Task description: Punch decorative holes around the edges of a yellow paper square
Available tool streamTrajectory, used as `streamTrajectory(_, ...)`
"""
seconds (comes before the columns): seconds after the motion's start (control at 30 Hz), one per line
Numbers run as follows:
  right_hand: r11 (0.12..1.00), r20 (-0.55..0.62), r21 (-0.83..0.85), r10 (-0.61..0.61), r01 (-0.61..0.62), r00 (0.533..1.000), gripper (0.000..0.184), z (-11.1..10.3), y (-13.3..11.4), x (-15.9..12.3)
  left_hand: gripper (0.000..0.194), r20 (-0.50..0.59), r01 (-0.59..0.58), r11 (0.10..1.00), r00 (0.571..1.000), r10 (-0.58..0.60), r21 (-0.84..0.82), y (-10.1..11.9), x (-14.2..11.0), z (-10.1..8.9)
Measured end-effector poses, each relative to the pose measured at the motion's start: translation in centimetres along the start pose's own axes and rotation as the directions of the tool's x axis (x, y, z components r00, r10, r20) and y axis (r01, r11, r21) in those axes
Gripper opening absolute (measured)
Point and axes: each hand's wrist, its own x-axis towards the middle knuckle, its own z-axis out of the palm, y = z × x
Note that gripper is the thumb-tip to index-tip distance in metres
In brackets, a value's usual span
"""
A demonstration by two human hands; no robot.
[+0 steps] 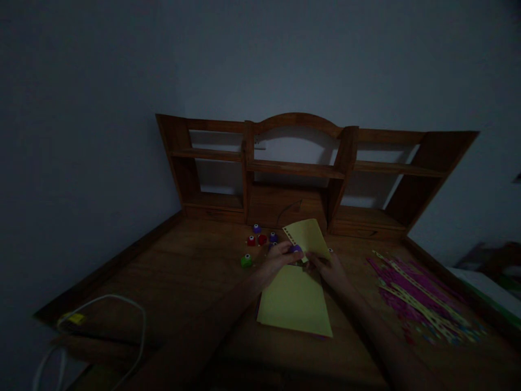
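Observation:
My left hand is closed around a small purple paper punch, which sits at the edge of a yellow sheet of paper. A row of punched holes runs along the sheet's left edge. The near corner of that sheet is pinched in my right hand. Below both hands lies a stack of yellow paper on the desk. Close by my left hand are other small punches: a green punch, a red punch and a purple punch.
A pile of pink and yellow punched strips covers the desk's right side. Across the back stands a wooden shelf unit. A white cable loops at the front left, near a yellow object. The room is dim.

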Motion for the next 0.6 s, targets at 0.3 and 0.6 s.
streamTrajectory(0.3, 1.000, -0.016, -0.023, -0.004, 0.003, 1.000, 0.036, 0.12, -0.86, -0.19, 0.046, 0.025, -0.001, 1.000, 1.000, 0.002, -0.025, 0.24, -0.02, 0.02)
streamTrajectory(0.6, 1.000, -0.016, -0.030, 0.007, -0.008, 1.000, 0.036, 0.04, -0.96, -0.20, 0.040, -0.023, -0.002, 1.000, 1.000, 0.001, -0.017, -0.07, -0.09, -0.05)
